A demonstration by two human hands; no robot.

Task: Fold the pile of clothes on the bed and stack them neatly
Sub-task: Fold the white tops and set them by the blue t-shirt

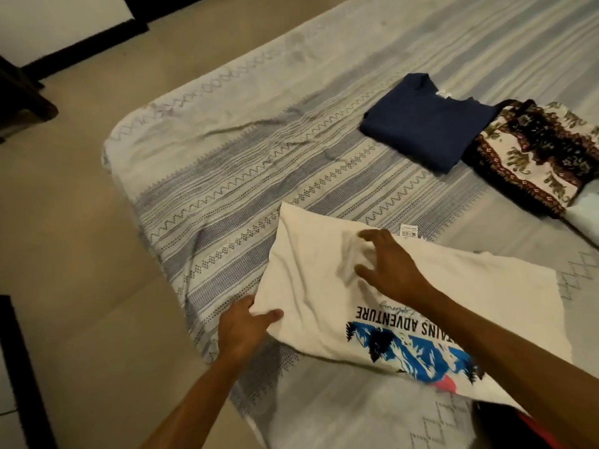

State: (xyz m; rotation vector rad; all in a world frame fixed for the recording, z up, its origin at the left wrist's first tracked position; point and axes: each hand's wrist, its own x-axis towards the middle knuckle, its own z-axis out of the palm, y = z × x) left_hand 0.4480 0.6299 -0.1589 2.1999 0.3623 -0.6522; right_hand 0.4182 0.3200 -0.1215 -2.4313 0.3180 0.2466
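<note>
No baskets or bins here, just the bed (227, 176) holding everything. The white tee (311, 286) lies on the near part of it, long axis running from the far left corner down to the near right, with the mountain print (upside down to me, reads "ADVENTURE") at the near right end. A tag (410, 230) pokes out at its far edge.

My left hand (246, 328) pinches the tee's near left corner, thumb on top of the fabric, fingers tucked under where I can't see them. My right hand (389, 267) hovers over or rests on the middle with fingers spread and a bit curled, not gripping anything; hard to tell if it actually touches.

Far right: a folded navy top (428, 124), and just beside it a patterned cloth (534, 157), with something pale (586, 218) cut off by the right edge. The tee's near right end is partly hidden by my forearm.
</note>
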